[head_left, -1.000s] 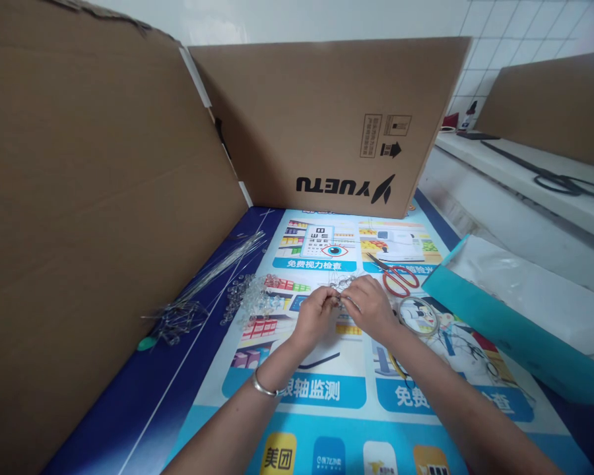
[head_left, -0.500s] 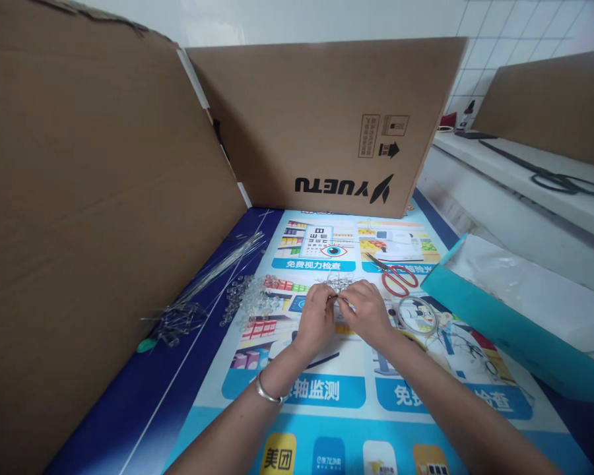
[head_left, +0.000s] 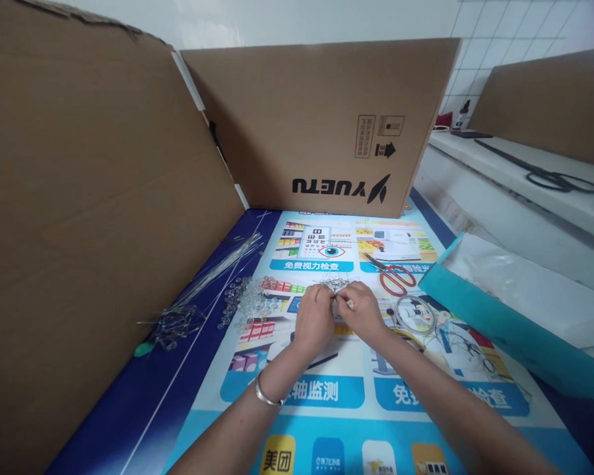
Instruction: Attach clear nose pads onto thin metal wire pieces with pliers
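Note:
My left hand (head_left: pixel 315 315) and my right hand (head_left: pixel 362 313) meet over the printed mat, fingertips pinched together. Between them is a small bit of silver wire (head_left: pixel 335 294), mostly covered by the fingers. Just beyond the fingertips lies a tangle of cut silver wires (head_left: pixel 337 282). To the left of my left hand spreads a pile of clear beads (head_left: pixel 250 300). Red-handled scissors (head_left: pixel 395 276) lie open to the right of my right hand, with a coil of wire (head_left: pixel 416 314) nearer me.
Long straight wires (head_left: pixel 222 267) and a clump of wire pieces (head_left: pixel 175 324) lie at the left by a cardboard wall (head_left: pixel 99 198). Another cardboard panel (head_left: pixel 317 125) stands behind. At the right are a teal box (head_left: pixel 515 330) and a ledge with large black scissors (head_left: pixel 549 177).
The view has shifted slightly. Both hands stay pinched together at nearly the same spot, with the right fingers turned a little.

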Demonstrator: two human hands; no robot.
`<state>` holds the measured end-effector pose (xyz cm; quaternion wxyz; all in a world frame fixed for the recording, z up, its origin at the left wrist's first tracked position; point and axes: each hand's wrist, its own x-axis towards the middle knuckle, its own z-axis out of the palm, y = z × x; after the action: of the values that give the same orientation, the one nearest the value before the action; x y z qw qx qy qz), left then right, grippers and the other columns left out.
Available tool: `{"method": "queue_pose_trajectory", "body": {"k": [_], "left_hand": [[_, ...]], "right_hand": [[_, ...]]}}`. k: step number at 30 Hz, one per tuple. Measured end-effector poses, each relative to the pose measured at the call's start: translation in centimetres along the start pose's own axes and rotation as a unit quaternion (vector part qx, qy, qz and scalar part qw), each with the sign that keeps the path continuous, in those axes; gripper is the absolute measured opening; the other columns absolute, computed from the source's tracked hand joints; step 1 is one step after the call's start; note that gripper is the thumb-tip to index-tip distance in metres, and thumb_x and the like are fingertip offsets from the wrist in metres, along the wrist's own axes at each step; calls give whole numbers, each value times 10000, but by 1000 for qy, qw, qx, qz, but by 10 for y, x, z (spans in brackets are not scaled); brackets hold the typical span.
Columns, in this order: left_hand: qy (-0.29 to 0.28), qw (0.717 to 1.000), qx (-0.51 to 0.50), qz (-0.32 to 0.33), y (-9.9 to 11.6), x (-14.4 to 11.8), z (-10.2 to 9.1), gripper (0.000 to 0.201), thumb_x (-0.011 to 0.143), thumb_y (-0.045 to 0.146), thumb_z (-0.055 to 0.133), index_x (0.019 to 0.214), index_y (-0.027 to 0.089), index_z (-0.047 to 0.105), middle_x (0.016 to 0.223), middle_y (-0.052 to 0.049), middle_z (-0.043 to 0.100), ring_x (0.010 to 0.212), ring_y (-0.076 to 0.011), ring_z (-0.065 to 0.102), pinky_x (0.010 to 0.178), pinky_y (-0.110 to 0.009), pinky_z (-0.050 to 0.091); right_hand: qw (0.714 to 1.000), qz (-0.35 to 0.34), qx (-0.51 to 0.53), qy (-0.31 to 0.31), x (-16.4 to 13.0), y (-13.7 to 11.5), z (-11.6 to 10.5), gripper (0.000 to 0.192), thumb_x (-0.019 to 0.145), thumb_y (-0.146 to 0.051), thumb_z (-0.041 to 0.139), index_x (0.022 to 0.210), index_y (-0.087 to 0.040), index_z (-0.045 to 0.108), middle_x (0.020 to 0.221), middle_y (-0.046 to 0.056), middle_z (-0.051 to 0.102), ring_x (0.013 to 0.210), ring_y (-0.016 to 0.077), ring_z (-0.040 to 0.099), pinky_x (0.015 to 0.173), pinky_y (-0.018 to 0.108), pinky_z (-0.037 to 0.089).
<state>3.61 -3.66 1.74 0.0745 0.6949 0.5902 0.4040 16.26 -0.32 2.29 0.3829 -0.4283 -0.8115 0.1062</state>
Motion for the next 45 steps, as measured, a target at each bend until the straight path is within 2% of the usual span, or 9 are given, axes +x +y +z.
{"method": "queue_pose_trajectory", "body": {"k": [5,13,19,25,30,33,37,41,45], "left_hand": [[-8,999,-25,-34,-1,1,0,124,831,93,400,806,176,489,814,-43,500,792,-183,479,700,-304,405],[-8,1000,5,-3,-3,4,-7,129,821,93,436,830,181,530,837,-38,537,847,-197,470,789,-343,375],[13,998,49,-32,-5,2,-4,123,795,129,499,845,196,589,898,-59,501,910,-227,452,821,-381,365],[-7,999,28,-47,-4,2,-6,126,808,121,476,838,181,583,868,-57,472,909,-213,464,814,-348,390],[-40,993,8,-112,3,-2,-5,132,851,190,424,896,185,548,943,-66,467,773,-176,515,647,-285,397],[-52,986,-55,-148,5,-2,-5,118,844,195,420,849,183,538,897,-61,498,738,-172,513,630,-277,372],[-67,966,-173,-182,0,2,-6,92,810,201,450,747,177,513,733,-27,535,685,-155,510,625,-258,379],[-100,946,-225,-211,-6,1,-3,124,824,233,409,729,187,474,538,36,491,467,-108,455,477,-210,355],[-103,935,-254,-227,-6,-1,1,126,830,246,390,748,188,467,501,52,484,394,-93,419,413,-196,326]], "right_hand": [[1000,7,17,-1,2,0,0,100,762,-131,522,691,-187,565,700,24,536,755,172,485,705,297,384],[998,-7,51,-23,0,4,-1,87,768,-141,540,743,-199,600,738,8,563,769,151,511,723,270,401],[998,1,51,-26,-1,7,2,117,777,-133,530,747,-197,624,736,16,566,770,156,510,725,278,401],[998,2,47,-39,1,6,-2,127,773,-131,527,759,-201,632,752,17,573,786,155,513,741,276,401],[998,25,29,-45,-2,0,-3,117,781,-139,507,744,-199,601,758,15,563,776,146,513,709,250,396],[998,49,13,-46,-5,-5,-3,108,794,-155,488,739,-198,572,751,13,554,733,137,513,664,236,387],[997,68,-2,-49,-8,-10,-3,95,801,-169,481,752,-200,556,762,12,555,719,134,519,654,230,386],[996,71,-9,-52,-9,-12,-4,115,820,-175,461,760,-204,555,798,15,568,763,135,529,686,224,393],[996,70,-17,-54,-10,-11,-3,126,832,-174,450,775,-204,558,817,18,574,791,137,530,711,223,395]]}}
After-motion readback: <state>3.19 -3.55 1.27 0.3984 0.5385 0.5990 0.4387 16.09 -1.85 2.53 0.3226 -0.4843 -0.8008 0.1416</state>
